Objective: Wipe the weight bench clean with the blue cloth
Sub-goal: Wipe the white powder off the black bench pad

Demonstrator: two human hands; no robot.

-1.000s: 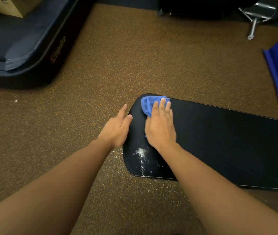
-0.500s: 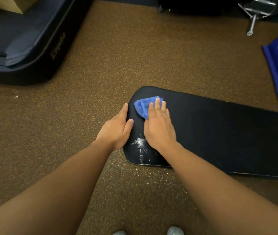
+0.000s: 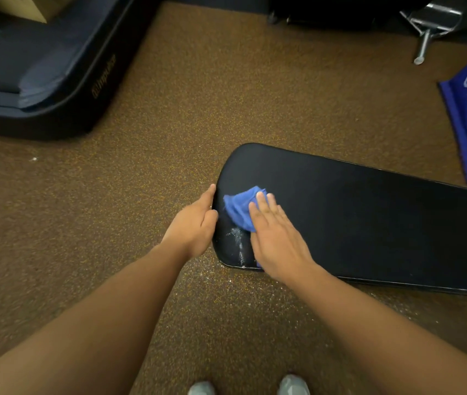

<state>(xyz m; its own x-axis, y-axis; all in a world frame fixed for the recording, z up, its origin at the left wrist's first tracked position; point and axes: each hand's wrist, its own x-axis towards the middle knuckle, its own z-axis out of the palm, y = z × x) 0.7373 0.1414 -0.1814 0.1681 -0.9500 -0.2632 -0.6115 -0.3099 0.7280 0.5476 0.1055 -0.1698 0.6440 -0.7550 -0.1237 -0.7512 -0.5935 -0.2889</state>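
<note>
so far, the task is judged partly done: one weight bench (image 3: 369, 223) is being wiped, and one patch of white residue (image 3: 236, 238) is left just below the fingertips. one blue cloth (image 3: 239, 210) is pressed flat onto the pad under the straight, close-set fingers (image 3: 266, 208) of the right hand (image 3: 276, 240). the pad's end edge is held by the left hand (image 3: 195, 223), thumb on top, fingers hidden. two hands and two shoes (image 3: 293, 384) are counted.
</note>
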